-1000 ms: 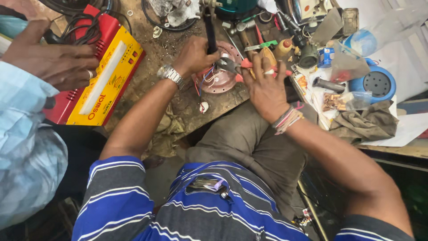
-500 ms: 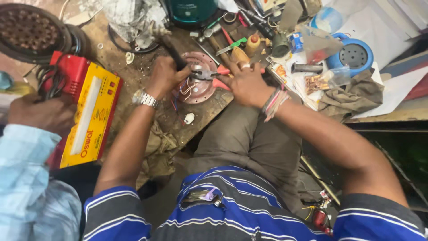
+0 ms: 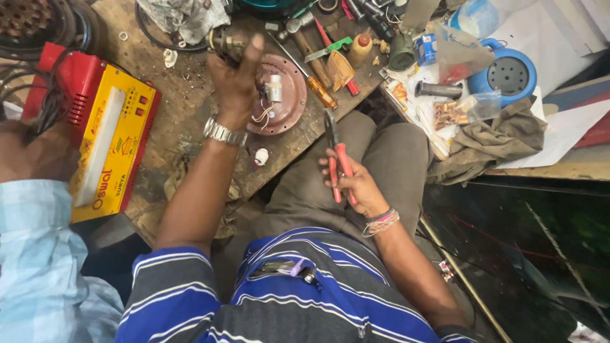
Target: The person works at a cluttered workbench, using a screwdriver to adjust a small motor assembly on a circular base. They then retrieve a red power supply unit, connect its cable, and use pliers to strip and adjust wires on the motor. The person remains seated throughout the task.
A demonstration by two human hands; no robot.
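Head view: left hand [image 3: 235, 79] raised above the workbench [image 3: 171, 121], fingers closed round a small dark metal part [image 3: 227, 44]. Right hand [image 3: 356, 184] over the lap, just off the bench's near edge, gripping red-handled pliers [image 3: 335, 152], nose pointing toward the bench. Round reddish-brown plate [image 3: 283, 95] near that edge, beside the left wrist. Red-and-yellow box [image 3: 105, 140] at the left edge. Another person's pale-blue sleeve [image 3: 32, 254], far left.

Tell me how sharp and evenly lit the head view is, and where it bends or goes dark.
Head view: mostly sharp on the workbench and the red-handled pliers in the right hand; the raised left hand is slightly soft; wide-lens bending at the edges; light is even on top, the lower right corner falls into deep shadow.
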